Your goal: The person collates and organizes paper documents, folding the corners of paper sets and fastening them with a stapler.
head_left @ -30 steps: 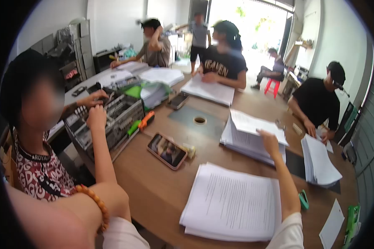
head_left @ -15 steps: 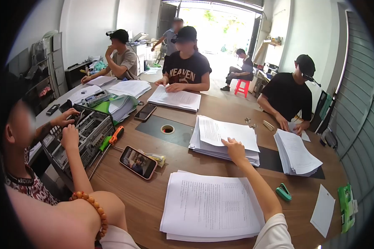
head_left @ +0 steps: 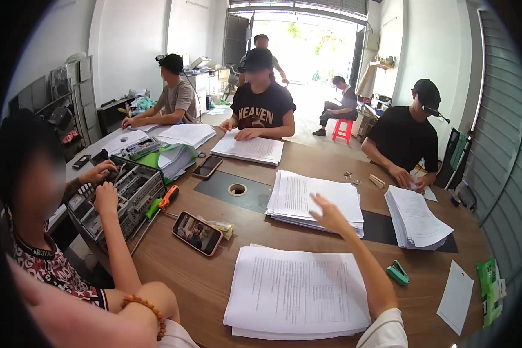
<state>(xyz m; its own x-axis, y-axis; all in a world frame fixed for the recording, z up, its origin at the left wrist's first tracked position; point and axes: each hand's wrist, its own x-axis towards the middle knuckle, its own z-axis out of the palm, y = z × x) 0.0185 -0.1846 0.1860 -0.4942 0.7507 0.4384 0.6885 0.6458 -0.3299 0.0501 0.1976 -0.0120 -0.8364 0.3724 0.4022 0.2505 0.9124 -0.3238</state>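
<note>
A long wooden tabletop (head_left: 214, 278) fills the view, with several people seated around it over their own papers. Nearest the camera lies a thick stack of printed sheets (head_left: 298, 293), squared up and flat. Just beyond it sits a second paper stack (head_left: 298, 197), resting partly on a dark mat (head_left: 214, 188) with a round hole.

The right hand (head_left: 330, 216) is raised just above the near edge of that second stack — fingers (head_left: 316, 200) loosely spread, pinching nothing, the arm reaching out over the near stack. The left hand is out of sight; only a forearm with a beaded bracelet (head_left: 148, 313) shows at the lower left, so whether it holds anything cannot be told.

To the left a person in a patterned top has both hands on an opened metal equipment case (head_left: 119, 194). Between that case and the near stack lies a phone (head_left: 196, 232) with a lit screen. A small green stapler (head_left: 398, 272) sits right of the near stack, and a loose sheet (head_left: 456, 297) lies further right.
</note>
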